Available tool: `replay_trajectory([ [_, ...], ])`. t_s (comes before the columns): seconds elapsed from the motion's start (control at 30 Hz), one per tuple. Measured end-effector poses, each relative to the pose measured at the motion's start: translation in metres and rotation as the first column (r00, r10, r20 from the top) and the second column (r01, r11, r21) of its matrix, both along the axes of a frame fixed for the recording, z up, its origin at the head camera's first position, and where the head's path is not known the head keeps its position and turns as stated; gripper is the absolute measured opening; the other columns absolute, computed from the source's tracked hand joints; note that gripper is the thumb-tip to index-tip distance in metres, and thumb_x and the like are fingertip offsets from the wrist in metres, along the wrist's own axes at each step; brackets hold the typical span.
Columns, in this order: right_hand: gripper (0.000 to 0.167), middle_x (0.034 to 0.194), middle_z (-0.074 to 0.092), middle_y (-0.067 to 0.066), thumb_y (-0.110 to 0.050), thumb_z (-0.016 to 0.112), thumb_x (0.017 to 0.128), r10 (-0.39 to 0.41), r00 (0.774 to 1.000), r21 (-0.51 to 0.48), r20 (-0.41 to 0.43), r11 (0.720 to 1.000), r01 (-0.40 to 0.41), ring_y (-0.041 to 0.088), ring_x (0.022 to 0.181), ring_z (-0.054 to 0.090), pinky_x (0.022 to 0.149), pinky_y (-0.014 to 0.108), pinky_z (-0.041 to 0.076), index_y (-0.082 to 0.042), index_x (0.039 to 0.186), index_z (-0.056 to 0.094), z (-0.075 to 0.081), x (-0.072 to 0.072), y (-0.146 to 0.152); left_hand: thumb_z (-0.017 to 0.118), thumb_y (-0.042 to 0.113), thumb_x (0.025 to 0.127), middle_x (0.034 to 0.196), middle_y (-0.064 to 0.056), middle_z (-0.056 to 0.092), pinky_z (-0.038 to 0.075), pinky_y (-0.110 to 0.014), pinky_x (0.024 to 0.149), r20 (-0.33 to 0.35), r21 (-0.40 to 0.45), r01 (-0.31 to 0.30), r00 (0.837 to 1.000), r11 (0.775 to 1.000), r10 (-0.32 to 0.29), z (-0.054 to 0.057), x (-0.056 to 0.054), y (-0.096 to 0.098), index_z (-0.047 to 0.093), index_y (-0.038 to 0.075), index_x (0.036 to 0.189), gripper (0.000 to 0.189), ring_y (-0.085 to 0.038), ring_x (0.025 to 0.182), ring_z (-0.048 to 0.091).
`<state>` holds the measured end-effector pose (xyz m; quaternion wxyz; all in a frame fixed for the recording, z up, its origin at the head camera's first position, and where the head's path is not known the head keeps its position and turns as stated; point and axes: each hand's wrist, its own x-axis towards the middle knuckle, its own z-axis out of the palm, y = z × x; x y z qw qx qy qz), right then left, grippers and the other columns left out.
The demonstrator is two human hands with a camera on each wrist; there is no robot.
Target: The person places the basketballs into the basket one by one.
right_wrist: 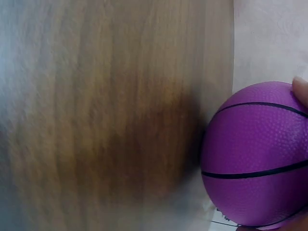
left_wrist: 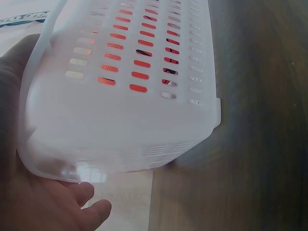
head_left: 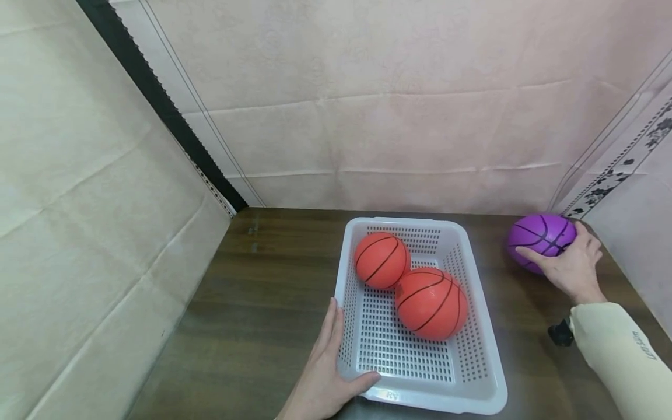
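Observation:
A purple ball with black lines (head_left: 541,236) is at the back right of the table. My right hand (head_left: 574,262) grips it from the near right side, thumb and fingers spread round it; in the right wrist view only fingertips show beside the purple ball (right_wrist: 257,151). The white plastic basket (head_left: 480,350) stands in front of me with two orange balls, a smaller one (head_left: 382,261) behind a larger one (head_left: 431,303). My left hand (head_left: 325,367) touches the near left corner of the basket, fingers straight along its side and thumb on the front rim.
The brown wooden table (head_left: 236,326) extends to the left of the basket and between the basket and the purple ball. Pale cloth walls (head_left: 394,128) enclose the table at the back and both sides. A small black object (head_left: 560,333) is at my right wrist.

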<state>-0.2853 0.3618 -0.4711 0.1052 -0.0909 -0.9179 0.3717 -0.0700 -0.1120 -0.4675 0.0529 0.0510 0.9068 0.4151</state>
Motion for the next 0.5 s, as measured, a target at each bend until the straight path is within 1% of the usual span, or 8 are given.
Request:
replay_trajectory([
  [0.13,0.122,0.152,0.003,0.032,-0.052,0.079,0.074,-0.045,0.999,-0.043,-0.030,0.998,0.043,0.051,0.136,0.006,0.098,0.076,0.020,-0.005,0.155,0.000,0.002,0.006,-0.001,0.065,0.077,0.070,0.159,0.019,-0.017,0.025,-0.061,0.108,0.016,0.000,-0.005,1.000,1.000,0.005,0.000,0.001,0.001,-0.006,0.032,0.155,0.119,-0.028,0.146,0.009],
  [0.23,0.119,0.154,0.006,0.027,-0.050,0.079,0.076,-0.055,0.997,-0.075,-0.047,0.996,0.051,0.046,0.138,0.006,0.101,0.074,0.020,-0.007,0.155,0.002,0.009,0.013,-0.002,0.066,0.076,0.070,0.159,0.019,-0.017,0.025,-0.061,0.108,0.022,0.004,-0.002,1.000,1.000,0.002,0.001,0.001,0.001,-0.005,0.032,0.155,0.119,-0.028,0.146,0.009],
  [0.33,0.115,0.155,0.009,0.022,-0.049,0.079,0.076,-0.056,0.996,-0.099,-0.065,0.994,0.050,0.042,0.138,0.011,0.101,0.072,0.023,-0.014,0.156,0.004,0.021,0.021,-0.008,0.065,0.076,0.071,0.159,0.018,-0.017,0.025,-0.061,0.108,0.002,0.001,0.006,1.000,1.000,-0.006,0.001,0.002,0.000,-0.004,0.030,0.156,0.119,-0.028,0.146,0.008],
  [0.43,0.109,0.155,0.015,0.018,-0.046,0.080,0.076,-0.060,0.993,-0.118,-0.101,0.992,0.048,0.039,0.136,0.017,0.101,0.068,0.028,-0.026,0.156,0.008,0.035,0.030,-0.015,0.065,0.075,0.071,0.159,0.019,-0.018,0.024,-0.059,0.109,-0.022,0.000,0.010,1.000,1.000,-0.010,0.000,0.002,0.000,-0.003,0.027,0.156,0.119,-0.027,0.146,0.008],
  [0.5,0.105,0.154,0.020,0.015,-0.043,0.081,0.076,-0.063,0.989,-0.120,-0.136,0.992,0.047,0.035,0.135,0.021,0.102,0.064,0.030,-0.033,0.155,0.012,0.044,0.037,-0.021,0.066,0.075,0.071,0.158,0.020,-0.018,0.024,-0.059,0.109,-0.025,0.005,0.010,1.000,1.000,-0.010,0.000,0.002,0.000,-0.002,0.026,0.157,0.119,-0.027,0.146,0.007],
])
